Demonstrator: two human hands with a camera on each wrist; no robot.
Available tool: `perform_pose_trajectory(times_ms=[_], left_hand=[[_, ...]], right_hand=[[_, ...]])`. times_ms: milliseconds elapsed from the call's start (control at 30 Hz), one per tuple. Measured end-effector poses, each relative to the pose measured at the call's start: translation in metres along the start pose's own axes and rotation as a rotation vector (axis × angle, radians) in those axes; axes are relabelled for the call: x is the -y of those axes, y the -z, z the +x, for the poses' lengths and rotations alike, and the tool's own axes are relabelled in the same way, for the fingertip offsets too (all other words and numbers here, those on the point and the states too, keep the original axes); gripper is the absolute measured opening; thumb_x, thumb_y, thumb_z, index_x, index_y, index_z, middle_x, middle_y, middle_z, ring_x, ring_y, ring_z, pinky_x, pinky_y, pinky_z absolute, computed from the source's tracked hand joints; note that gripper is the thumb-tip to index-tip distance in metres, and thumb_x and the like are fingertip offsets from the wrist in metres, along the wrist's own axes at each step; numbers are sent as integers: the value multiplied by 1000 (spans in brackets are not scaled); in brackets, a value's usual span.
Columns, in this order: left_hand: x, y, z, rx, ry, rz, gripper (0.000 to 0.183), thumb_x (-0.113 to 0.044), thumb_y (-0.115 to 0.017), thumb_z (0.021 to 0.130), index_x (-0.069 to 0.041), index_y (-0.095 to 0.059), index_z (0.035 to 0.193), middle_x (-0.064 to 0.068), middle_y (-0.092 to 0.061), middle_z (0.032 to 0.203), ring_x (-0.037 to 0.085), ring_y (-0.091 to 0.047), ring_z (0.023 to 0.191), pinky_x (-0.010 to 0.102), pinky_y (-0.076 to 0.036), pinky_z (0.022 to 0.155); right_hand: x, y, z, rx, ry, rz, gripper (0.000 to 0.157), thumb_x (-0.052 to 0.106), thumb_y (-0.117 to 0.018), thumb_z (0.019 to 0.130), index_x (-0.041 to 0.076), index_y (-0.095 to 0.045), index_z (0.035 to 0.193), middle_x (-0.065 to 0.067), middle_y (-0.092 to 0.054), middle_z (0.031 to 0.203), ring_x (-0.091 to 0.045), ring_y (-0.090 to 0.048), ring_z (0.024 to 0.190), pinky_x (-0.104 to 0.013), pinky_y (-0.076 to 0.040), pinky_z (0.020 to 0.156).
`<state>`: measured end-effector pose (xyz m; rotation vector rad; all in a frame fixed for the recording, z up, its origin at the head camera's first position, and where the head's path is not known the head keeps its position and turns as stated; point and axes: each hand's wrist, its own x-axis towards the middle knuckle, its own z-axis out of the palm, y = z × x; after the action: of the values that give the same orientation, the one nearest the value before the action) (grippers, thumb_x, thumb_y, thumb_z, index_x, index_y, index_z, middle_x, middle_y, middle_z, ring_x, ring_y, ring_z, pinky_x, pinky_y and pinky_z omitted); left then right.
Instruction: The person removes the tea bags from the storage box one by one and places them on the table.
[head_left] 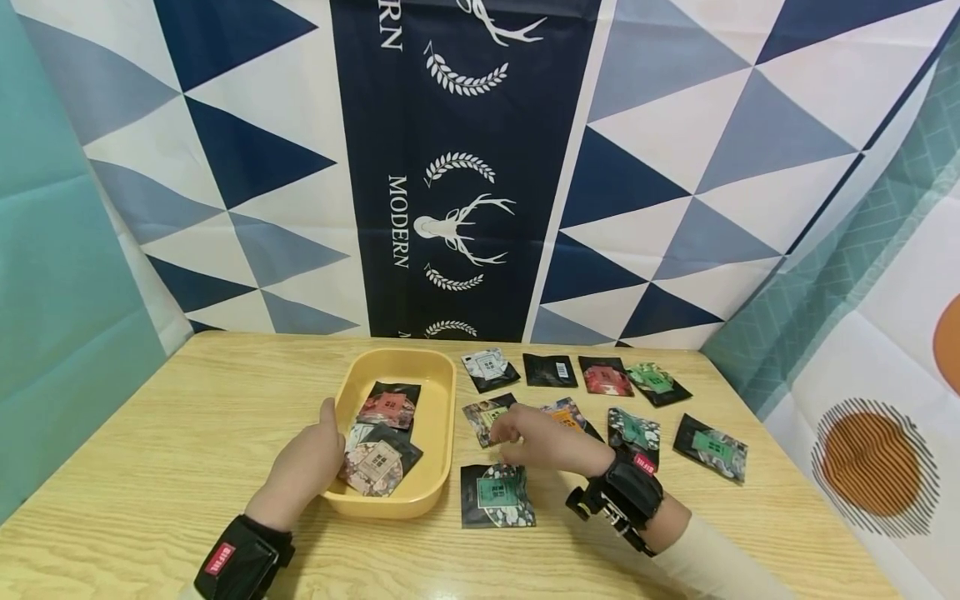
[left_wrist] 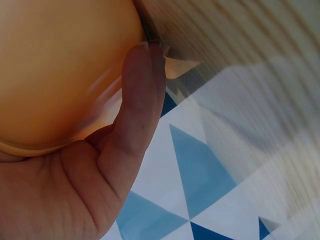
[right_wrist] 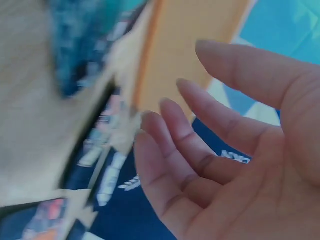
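A yellow plastic box [head_left: 435,467] stands on the table, with a red-labelled packet [head_left: 390,406] and a pink-labelled packet [head_left: 375,462] among those inside. At its left side my left hand [head_left: 307,454] grips the wall; in the left wrist view its fingers [left_wrist: 137,100] bend along the outside, and the thumb is hidden there. My right hand [head_left: 551,442] is over the packets right of the box, its fingers loosely bent and holding nothing. Below it lies a green-labelled packet [head_left: 498,497]. A yellow-labelled packet [head_left: 486,417] is partly behind its fingertips, and an orange-labelled packet [head_left: 567,417] is partly covered.
Farther back lie a white-labelled packet [head_left: 489,368], a plain black packet [head_left: 550,370], a red packet [head_left: 605,377] and a green packet [head_left: 657,383]. Two more, one floral packet [head_left: 633,432] and one dark packet [head_left: 711,447], are at the right. A patterned curtain [head_left: 450,208] hangs behind the table.
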<state>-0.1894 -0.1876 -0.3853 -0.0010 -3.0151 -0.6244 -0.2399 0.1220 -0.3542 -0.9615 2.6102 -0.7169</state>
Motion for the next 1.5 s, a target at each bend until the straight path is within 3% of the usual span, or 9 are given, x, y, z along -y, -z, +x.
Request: perform_pose_trajectory(times_ms=[333,500,800,1000,1100,1200,1267,1400,1500], left_hand=[[2,-2,1,-13,-9,7,56,-10,-34,95,18,-13,140,3,-47,51,14,-41,42,26,-26,40],[2,-2,0,-15,-16,9,56,-9,-34,95,18,-13,140,3,-47,51,14,-41,42,26,-27,40],[2,-2,-2,-32,-33,17,55,-8,-36,95,19,-15,138,3,-47,50,13,-41,41,25,-26,39],[3,-3,-1,-41,-34,8,55,-7,-36,94,19,-15,138,3,-47,52,13,-42,42,26,-27,39],[2,-3,0,-27,-37,0,56,-7,-36,94,19,-14,139,3,-47,51,13,-41,42,25,-26,40],[2,-3,0,-28,-39,-1,55,-7,-36,95,20,-14,138,3,-46,51,12,-40,41,25,-26,39],[2,-3,0,-31,-40,3,55,-8,-36,95,20,-14,138,2,-44,50,12,-38,41,24,-24,39],[2,-2,-1,-40,-55,13,55,-7,-37,95,20,-15,138,0,-41,48,11,-34,40,23,-21,40],[3,-2,-1,-44,-64,18,55,-7,-37,95,21,-16,137,0,-41,47,10,-34,40,23,-21,40]], right_hand=[[33,1,14,-102,126,-58,20,16,-57,92,9,-61,110,-4,-55,110,-22,-54,101,-33,-45,88],[52,-8,27,-80,166,-40,21,17,-59,91,11,-62,111,-3,-56,112,-22,-54,104,-33,-45,89],[78,-38,57,5,193,-193,24,18,-62,90,14,-64,113,1,-59,120,-15,-57,111,-20,-45,88],[83,-49,72,27,206,-249,25,19,-62,89,15,-65,113,2,-64,110,-5,-59,89,-16,-43,74],[84,-52,76,37,185,-235,17,19,-63,88,14,-66,105,3,-63,95,-3,-50,70,-16,-37,64],[86,-56,82,54,190,-253,16,18,-64,87,12,-65,102,2,-57,84,-4,-43,65,-17,-33,61],[88,-58,85,73,181,-271,23,19,-66,85,12,-64,107,2,-57,87,-4,-45,70,-17,-35,61],[91,-63,89,110,139,-346,51,28,-72,81,18,-56,128,4,-57,119,-3,-53,93,-18,-43,70],[91,-66,90,124,131,-409,58,34,-73,79,22,-52,132,4,-53,129,-5,-56,100,-21,-46,73]])
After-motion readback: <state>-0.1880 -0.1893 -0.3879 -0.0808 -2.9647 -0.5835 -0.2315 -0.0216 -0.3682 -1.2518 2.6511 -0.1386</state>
